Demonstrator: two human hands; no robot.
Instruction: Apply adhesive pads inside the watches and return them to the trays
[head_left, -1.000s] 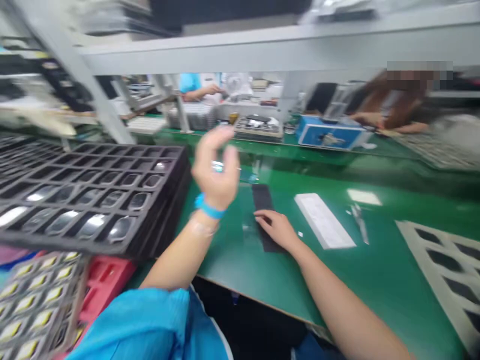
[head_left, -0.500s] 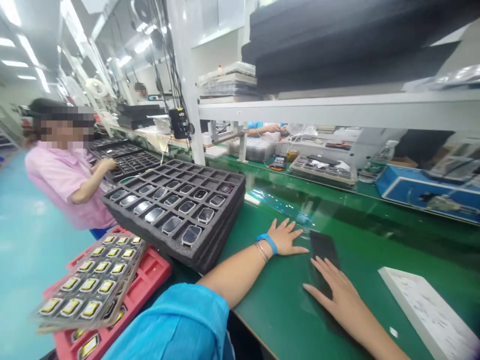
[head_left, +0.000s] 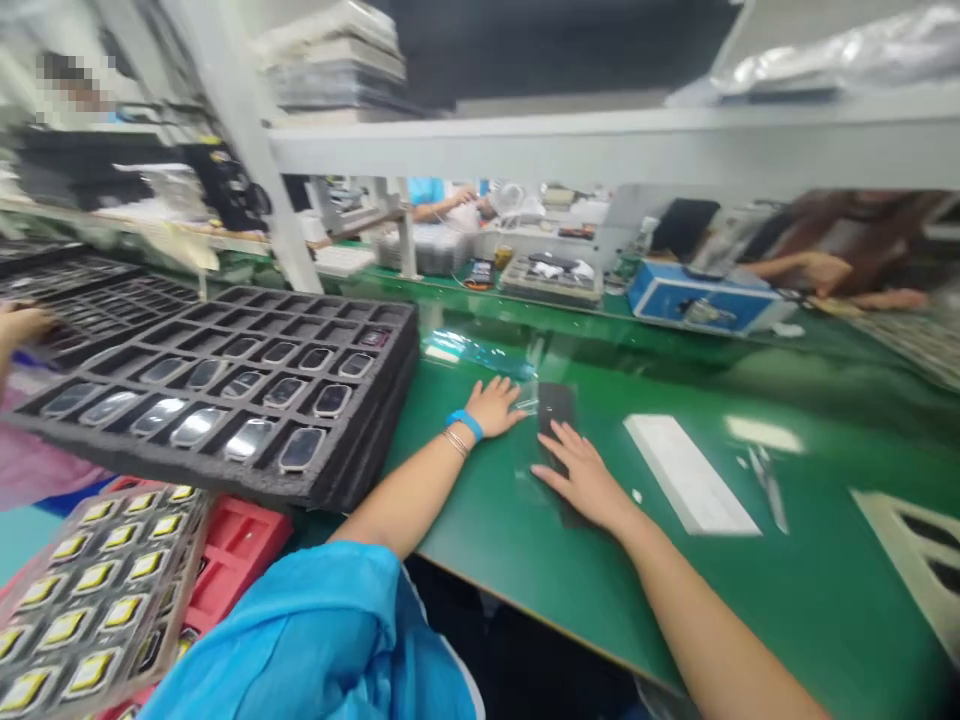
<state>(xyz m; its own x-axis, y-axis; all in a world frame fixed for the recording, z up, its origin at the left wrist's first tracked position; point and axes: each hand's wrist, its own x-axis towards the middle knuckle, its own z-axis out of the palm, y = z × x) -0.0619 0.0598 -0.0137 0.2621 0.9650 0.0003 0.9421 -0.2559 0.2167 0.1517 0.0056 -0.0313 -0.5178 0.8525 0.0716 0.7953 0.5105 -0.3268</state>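
Closest to my view, the person's blue sleeve [head_left: 300, 640] fills the bottom edge of the frame. On the bench I read 2 bare hands, both open and palm down, gripping nothing. The right hand [head_left: 585, 478] lies with its fingers on the lower end of a black rectangular sheet [head_left: 556, 408], which sits flat on the green bench mat [head_left: 480, 560]. The left hand [head_left: 491, 405] rests on the mat just beside that sheet, with a blue wristband [head_left: 465, 424] and thin metal bangles [head_left: 455, 442] on its wrist. Just past the left hand, a piece of clear plastic film [head_left: 465, 352] catches the light.

Right of the right hand I see a white rectangular block [head_left: 690, 475], then slightly blurred tweezers [head_left: 766, 490]. On my left, a stacked black foam tray [head_left: 225, 390] holds rows of glossy rounded parts in its compartments. Nearer me, a clear tray of yellow-topped parts [head_left: 97, 600] sits against a red plastic tray [head_left: 236, 545]. At the far left, a co-worker's hand [head_left: 22, 325] is over more black trays. Across the bench, beneath a white shelf [head_left: 600, 135], I can make out a blue box [head_left: 705, 298] and another co-worker's hand [head_left: 821, 270].
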